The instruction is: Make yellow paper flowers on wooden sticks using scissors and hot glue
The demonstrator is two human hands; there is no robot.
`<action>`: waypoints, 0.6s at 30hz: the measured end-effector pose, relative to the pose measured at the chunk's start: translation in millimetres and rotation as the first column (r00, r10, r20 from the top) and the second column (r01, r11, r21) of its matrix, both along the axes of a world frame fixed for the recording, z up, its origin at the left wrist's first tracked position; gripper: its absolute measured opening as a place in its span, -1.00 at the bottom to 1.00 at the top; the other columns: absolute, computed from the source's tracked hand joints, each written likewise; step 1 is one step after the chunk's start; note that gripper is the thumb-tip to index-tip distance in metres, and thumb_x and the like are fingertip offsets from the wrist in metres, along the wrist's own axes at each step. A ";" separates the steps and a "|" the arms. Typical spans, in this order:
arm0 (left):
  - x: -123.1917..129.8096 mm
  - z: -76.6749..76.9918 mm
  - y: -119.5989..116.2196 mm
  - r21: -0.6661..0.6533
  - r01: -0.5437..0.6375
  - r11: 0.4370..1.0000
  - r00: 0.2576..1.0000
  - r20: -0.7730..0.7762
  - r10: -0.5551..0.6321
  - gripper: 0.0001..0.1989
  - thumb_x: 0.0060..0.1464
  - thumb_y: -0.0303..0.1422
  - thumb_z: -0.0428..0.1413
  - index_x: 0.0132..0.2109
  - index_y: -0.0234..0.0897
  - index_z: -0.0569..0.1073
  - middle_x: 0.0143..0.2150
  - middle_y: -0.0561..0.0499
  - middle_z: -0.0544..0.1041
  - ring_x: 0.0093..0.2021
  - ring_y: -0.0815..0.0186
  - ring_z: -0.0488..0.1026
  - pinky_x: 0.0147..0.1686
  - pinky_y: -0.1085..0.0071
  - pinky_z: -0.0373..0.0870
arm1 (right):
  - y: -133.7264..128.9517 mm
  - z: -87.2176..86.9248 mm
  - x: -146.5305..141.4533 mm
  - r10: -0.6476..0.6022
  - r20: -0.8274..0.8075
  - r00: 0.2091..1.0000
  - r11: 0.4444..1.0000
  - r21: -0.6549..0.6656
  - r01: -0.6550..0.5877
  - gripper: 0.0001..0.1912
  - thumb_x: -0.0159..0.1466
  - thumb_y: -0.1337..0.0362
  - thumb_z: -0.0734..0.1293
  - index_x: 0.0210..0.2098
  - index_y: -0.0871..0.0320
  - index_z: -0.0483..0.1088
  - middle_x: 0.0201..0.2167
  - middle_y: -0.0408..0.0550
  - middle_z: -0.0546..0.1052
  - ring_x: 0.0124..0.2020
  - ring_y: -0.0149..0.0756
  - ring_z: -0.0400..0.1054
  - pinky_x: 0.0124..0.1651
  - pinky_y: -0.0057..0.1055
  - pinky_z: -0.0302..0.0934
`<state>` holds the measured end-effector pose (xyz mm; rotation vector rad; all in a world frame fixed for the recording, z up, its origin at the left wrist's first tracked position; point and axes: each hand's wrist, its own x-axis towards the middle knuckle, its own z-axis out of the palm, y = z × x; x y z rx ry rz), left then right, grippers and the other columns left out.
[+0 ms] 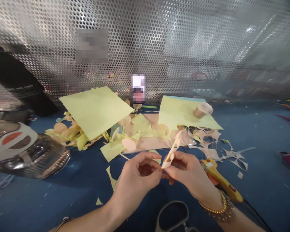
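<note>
My right hand (189,170) pinches a thin yellow stick (174,147) that tilts up and to the right. A pale paper piece (168,162) curls around the stick's lower part, between thumb and fingers. My left hand (135,175) is closed at the stick's lower end, thumb and fingertips meeting there and touching the right fingers. What exactly the left fingertips grip is partly hidden. Just beyond the hands lie round paper cutouts (129,144) and a small yellow paper sheet (112,149). Beside my right wrist is a yellow glue gun (223,183).
Scissors (158,216) lie near me. Left are a clear plastic bottle (55,158), a black bottle (24,82) and a paper pile (62,132). Large yellow sheets (96,111), a roll (200,111), paper scraps (210,149) and a phone (138,88) stand before a perforated metal panel (183,42).
</note>
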<state>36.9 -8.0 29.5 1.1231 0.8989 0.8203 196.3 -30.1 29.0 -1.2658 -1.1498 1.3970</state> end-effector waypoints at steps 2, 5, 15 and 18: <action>0.4 -0.8 0.6 0.008 0.001 1.000 1.000 -0.002 -0.001 -0.79 -0.05 -0.50 0.16 -0.20 -0.26 0.43 -0.48 0.11 0.56 -0.41 0.37 0.52 -0.35 0.48 0.39 | 0.0 0.5 0.2 0.010 -0.002 1.000 1.000 0.002 -0.010 -0.94 0.07 0.43 0.34 -0.48 0.15 0.42 -0.56 -0.20 0.44 -0.53 -0.44 0.35 -0.55 -0.55 0.28; 0.5 -0.7 1.2 0.015 0.007 1.000 1.000 -0.015 -0.006 -0.80 -0.05 -0.50 0.15 -0.20 -0.26 0.43 -0.48 0.10 0.56 -0.42 0.37 0.52 -0.36 0.48 0.38 | 0.7 0.3 0.6 0.011 -0.001 1.000 1.000 -0.001 -0.011 -0.93 0.07 0.43 0.34 -0.47 0.15 0.42 -0.56 -0.21 0.43 -0.53 -0.45 0.34 -0.56 -0.55 0.28; -1.6 -0.7 -0.1 -0.021 0.009 1.000 1.000 -0.018 -0.010 -0.79 -0.05 -0.45 0.18 -0.19 -0.28 0.43 -0.48 0.08 0.55 -0.40 0.36 0.51 -0.35 0.47 0.37 | 1.9 -2.2 4.3 0.033 0.022 0.999 0.999 0.006 -0.033 -0.97 0.10 0.34 0.36 -0.45 0.17 0.44 -0.57 -0.20 0.44 -0.58 -0.49 0.31 -0.57 -0.58 0.29; -1.0 0.2 0.5 -0.026 0.005 1.000 1.000 -0.014 -0.005 -0.78 -0.06 -0.45 0.19 -0.20 -0.28 0.43 -0.50 0.09 0.54 -0.41 0.36 0.50 -0.36 0.48 0.36 | 1.5 -1.5 3.9 0.034 0.036 0.999 0.999 0.011 -0.034 -0.98 0.10 0.35 0.36 -0.45 0.17 0.44 -0.56 -0.20 0.45 -0.55 -0.48 0.31 -0.56 -0.58 0.30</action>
